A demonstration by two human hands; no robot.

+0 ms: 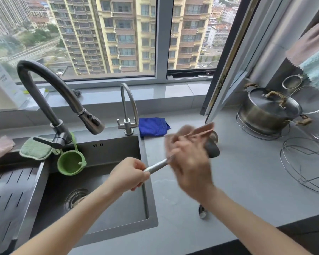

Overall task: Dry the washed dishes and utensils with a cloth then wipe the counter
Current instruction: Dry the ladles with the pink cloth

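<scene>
Left hand (129,176) is gripping the silver-handled utensil (157,165), fingers curled round the handle end. Right hand (190,168), blurred, is clutching a pink cloth (175,137) around the shaft just beyond that grip. The utensil's dark head (213,150) is protruding past the cloth, above the counter (247,181).

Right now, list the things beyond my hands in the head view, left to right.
Pink cloth → green pad → green cup → small tap → blue cloth → pot.
</scene>
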